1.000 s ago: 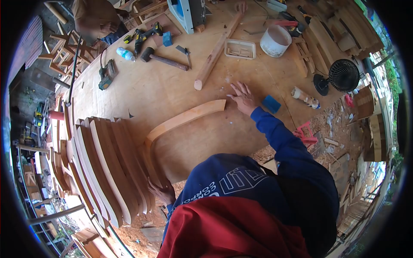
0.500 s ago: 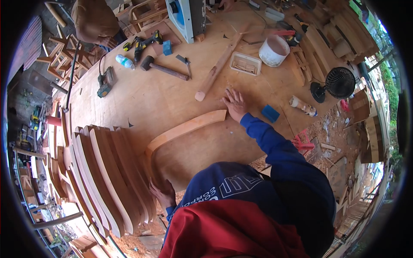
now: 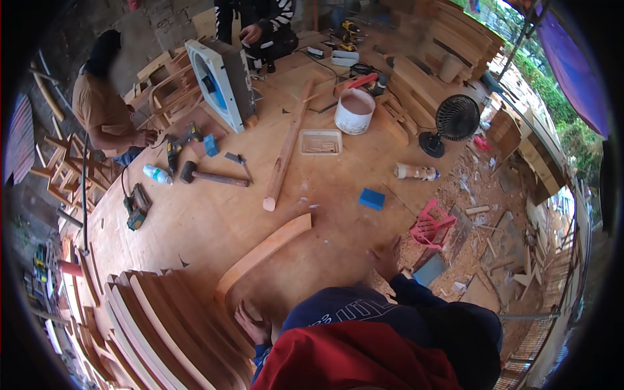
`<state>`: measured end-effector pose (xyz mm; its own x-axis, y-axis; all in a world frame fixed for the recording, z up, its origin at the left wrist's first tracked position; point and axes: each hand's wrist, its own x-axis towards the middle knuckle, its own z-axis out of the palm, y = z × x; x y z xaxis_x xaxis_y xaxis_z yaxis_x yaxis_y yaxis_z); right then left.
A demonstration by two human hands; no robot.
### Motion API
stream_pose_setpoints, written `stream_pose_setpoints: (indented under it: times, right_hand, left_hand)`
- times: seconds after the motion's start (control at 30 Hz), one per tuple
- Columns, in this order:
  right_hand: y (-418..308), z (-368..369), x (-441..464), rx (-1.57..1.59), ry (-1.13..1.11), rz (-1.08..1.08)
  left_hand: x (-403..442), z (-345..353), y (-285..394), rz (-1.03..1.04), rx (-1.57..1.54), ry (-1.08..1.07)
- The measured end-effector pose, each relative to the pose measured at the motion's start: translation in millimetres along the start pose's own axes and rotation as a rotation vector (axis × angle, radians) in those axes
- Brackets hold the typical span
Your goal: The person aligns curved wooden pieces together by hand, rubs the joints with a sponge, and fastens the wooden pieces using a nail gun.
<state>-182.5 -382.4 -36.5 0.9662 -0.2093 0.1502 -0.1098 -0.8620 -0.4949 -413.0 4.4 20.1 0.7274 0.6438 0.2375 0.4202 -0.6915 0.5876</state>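
Observation:
A curved wooden piece (image 3: 263,252) lies on the wooden tabletop (image 3: 312,273) in front of me. My left hand (image 3: 253,324) is at its near end, fingers apart, beside a stack of curved wooden slats (image 3: 166,318); whether it touches either is unclear. My right hand (image 3: 387,260) is over the table's near right edge, apart from the wood, with its fingers spread and nothing visible in them. A blue block (image 3: 372,199) lies beyond it on the table.
Farther back are a mallet (image 3: 211,175), a long wooden post (image 3: 289,146), a plastic tray (image 3: 320,142), a white bucket (image 3: 354,112), a bottle (image 3: 416,171) and a black fan (image 3: 455,120). A pink chair (image 3: 430,224) stands at right. Two people are across the table.
My right hand has drawn back from the curved piece's far end to the table's near edge. My left hand stays by its near end. The view has tilted up, showing more of the people.

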Motion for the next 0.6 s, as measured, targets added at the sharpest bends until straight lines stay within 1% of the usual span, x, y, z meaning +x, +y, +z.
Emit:
stream_pose_setpoints:
  times: [0.03,0.1,0.13,0.17,0.23,0.3,0.33,0.4,0.5,0.57,0.6]
  right_hand:
    - [18.0,20.0,-4.6,0.242,-0.058,0.029]
    - [47.3,54.0,-12.2,0.726,-0.167,0.076]
    - [32.2,40.1,-17.6,0.726,-0.175,0.138]
    - [-18.3,-2.7,-18.9,0.726,-0.185,0.198]
    - [-36.1,-12.6,-26.4,0.758,-0.130,0.271]
    - [-17.2,20.1,-31.0,0.822,0.003,0.293]
    - [-19.5,13.3,-33.6,0.920,-0.040,0.342]
    - [-43.6,-29.1,-34.4,1.110,-0.129,0.438]
    - [20.5,3.9,-35.8,0.932,-0.080,0.462]
    - [55.6,7.2,-37.1,0.708,0.112,0.173]
    - [60.3,11.1,-35.1,0.665,0.163,0.169]
  left_hand:
    - [9.7,-1.8,4.4,0.011,-0.006,-0.053]
    - [25.3,4.8,2.9,0.060,-0.017,-0.089]
    - [32.8,9.4,1.4,0.087,-0.015,-0.102]
    - [39.3,12.8,0.9,0.113,-0.013,-0.113]
    - [48.9,16.9,3.0,0.164,0.001,-0.161]
    - [54.0,25.7,3.1,0.207,0.011,-0.197]
    - [54.7,31.9,1.6,0.224,0.007,-0.209]
    - [50.2,39.5,4.2,0.209,-0.046,-0.232]
    - [38.4,53.5,2.2,0.212,-0.107,-0.262]
    - [28.2,58.3,3.3,0.201,-0.116,-0.274]
    - [22.4,60.2,6.4,0.184,-0.107,-0.276]
